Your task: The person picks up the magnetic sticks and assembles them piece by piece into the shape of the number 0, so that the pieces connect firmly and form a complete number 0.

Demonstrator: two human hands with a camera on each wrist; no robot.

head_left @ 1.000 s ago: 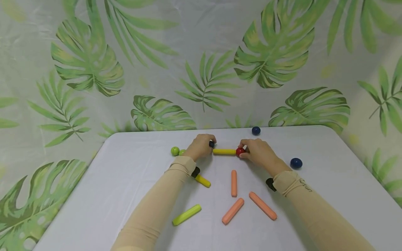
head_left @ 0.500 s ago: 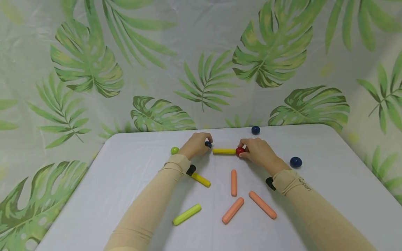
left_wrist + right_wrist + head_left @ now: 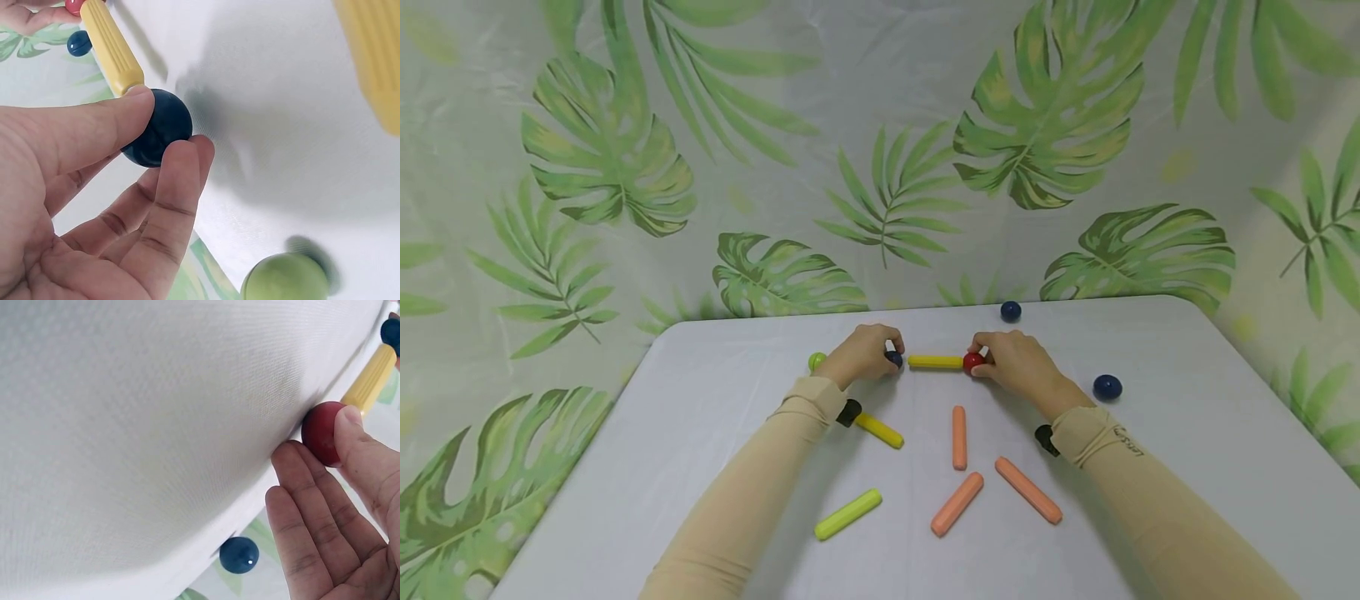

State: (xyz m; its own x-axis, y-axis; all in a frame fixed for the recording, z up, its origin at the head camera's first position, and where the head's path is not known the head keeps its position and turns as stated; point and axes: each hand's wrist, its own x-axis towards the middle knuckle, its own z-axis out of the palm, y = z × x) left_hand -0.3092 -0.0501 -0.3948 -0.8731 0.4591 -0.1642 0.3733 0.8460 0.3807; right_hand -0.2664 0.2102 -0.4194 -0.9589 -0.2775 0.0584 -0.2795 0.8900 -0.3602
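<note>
Covers part of a dark blue ball (image 3: 170, 122) with thumb and fingertips of the left hand (image 3: 859, 350), and part of a red ball (image 3: 320, 432) with the thumb of the right hand (image 3: 1018, 362). Half hides a light green ball (image 3: 816, 361) behind the left wrist, and one end of a lower yellow stick (image 3: 880, 431) behind a black wrist device (image 3: 849, 412). Cuts off a green ball at the bottom of the left wrist view; impossible to say whether the same one.

Pinches the dark blue ball between curved left thumb and fingers, just beside the left end of an upper yellow stick (image 3: 936, 362), with a narrow gap in the head view. Grips the red ball likewise in the right hand, against the stick's right end. Shows three coral sticks (image 3: 959, 437) and a lime stick (image 3: 847, 514) nearer on the desk (image 3: 662, 433).
</note>
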